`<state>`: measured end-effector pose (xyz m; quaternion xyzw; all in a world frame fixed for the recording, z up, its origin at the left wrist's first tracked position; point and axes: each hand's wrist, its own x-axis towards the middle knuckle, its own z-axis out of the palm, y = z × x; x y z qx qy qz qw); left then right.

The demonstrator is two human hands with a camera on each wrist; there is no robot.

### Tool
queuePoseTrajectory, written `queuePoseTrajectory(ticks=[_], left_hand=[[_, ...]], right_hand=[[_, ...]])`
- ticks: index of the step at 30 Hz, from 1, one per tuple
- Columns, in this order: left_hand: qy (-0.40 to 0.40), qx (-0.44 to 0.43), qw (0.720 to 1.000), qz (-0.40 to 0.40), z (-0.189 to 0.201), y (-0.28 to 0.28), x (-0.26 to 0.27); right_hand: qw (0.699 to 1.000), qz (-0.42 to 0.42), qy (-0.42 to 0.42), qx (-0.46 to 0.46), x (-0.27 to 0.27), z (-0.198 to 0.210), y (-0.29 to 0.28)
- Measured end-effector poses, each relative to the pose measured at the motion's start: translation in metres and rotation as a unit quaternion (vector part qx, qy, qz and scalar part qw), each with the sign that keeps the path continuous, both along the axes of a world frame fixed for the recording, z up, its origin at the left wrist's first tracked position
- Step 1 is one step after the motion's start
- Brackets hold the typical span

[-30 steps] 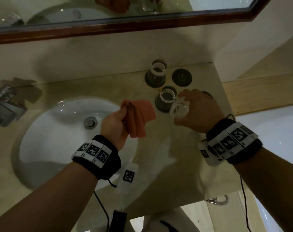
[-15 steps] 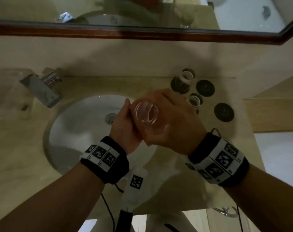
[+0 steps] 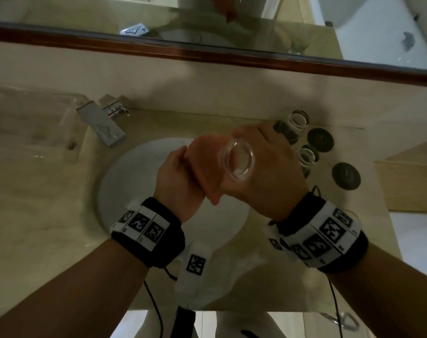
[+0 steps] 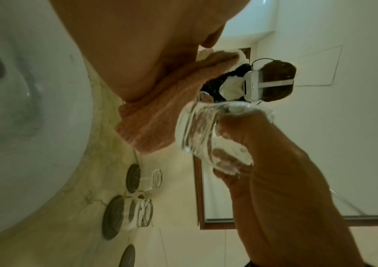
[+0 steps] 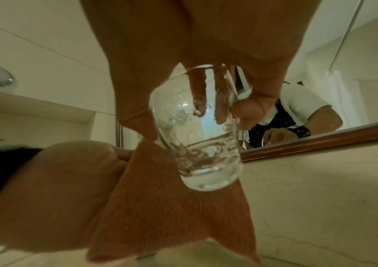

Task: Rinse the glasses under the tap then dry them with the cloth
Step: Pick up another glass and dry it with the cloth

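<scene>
One wet glass (image 3: 240, 159) is in my right hand (image 3: 268, 172), fingers curled round it, and has come from the counter at three o'clock to over the sink (image 3: 124, 181), touching the orange cloth (image 3: 205, 167) my left hand (image 3: 176, 181) pinches, so drying can start.

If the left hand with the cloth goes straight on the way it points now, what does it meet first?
Most likely the glass in the right hand. The left hand grips the cloth, which reaches toward the glass; from the right wrist view they look touching or almost so, though depth is unclear.
</scene>
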<state>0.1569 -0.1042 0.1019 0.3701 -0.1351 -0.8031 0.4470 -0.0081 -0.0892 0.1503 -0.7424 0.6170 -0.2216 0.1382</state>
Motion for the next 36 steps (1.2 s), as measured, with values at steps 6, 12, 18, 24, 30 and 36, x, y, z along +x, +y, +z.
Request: queuePoseTrajectory(ticks=[6, 12, 18, 24, 30, 36], left_hand=[[-0.093, -0.117, 0.989, -0.019, -0.006, 0.000, 0.006], [-0.088, -0.199, 0.976, -0.034, 0.002, -0.001, 0.012], [-0.135, -0.210, 0.967, -0.039, 0.003, -0.003, 0.007], [-0.145, -0.171, 0.974, -0.025, -0.001, -0.005, 0.008], [-0.111, -0.199, 0.973, -0.033, 0.014, -0.010, 0.001], [-0.125, -0.180, 0.975, -0.048, 0.017, -0.006, -0.005]], right_hand=[[0.988, -0.049, -0.143, 0.033, 0.008, -0.002, 0.011], [0.935, -0.111, -0.335, 0.017, 0.008, -0.001, 0.010], [0.873, -0.087, -0.476, 0.064, 0.003, 0.001, 0.005], [0.866, -0.077, -0.482, 0.113, 0.001, -0.003, 0.003], [0.839, -0.105, -0.521, 0.115, 0.009, -0.012, 0.007], [0.862, -0.135, -0.481, 0.085, 0.004, -0.010, 0.001]])
